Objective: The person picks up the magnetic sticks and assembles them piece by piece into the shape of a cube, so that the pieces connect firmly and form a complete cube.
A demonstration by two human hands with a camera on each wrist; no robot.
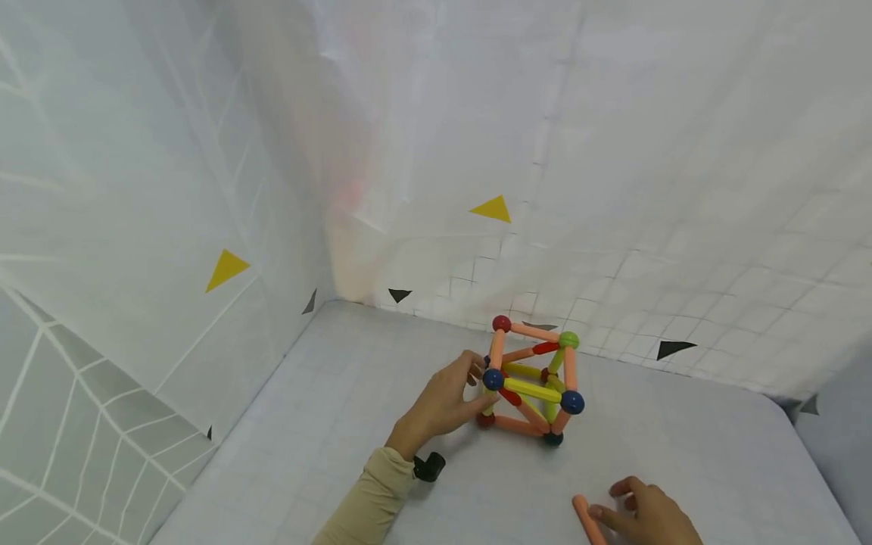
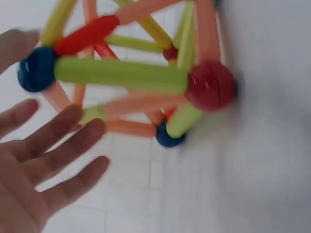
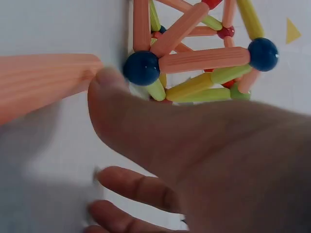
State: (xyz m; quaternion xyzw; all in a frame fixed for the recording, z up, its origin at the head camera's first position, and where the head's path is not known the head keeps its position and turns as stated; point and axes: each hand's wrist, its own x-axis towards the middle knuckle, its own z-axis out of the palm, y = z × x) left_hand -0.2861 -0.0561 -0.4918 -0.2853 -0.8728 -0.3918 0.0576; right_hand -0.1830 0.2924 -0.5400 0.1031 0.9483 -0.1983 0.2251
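Note:
A cube-like frame of magnetic building sticks and balls [image 1: 534,392] stands on the table, with diagonal sticks across its sides. My left hand [image 1: 443,400] is at its left side, thumb and fingers spread around the upper corner with a blue ball [image 1: 493,379]. In the left wrist view the fingers [image 2: 63,128] are loosely extended beside a green stick [image 2: 121,75]. Nearer the front, a loose orange stick [image 1: 588,518] lies on the table. My right hand [image 1: 650,515] is beside that stick, its thumb [image 3: 109,97] right at the stick's end and the other fingers apart from it.
A black strap piece [image 1: 429,467] sits at my left wrist. Behind the frame rises a pale wall sheet [image 1: 613,189] with grid lines and yellow and black triangles. A second sheet [image 1: 102,227] with web-like lines hangs on the left. The table [image 1: 327,401] is covered in pale cloth.

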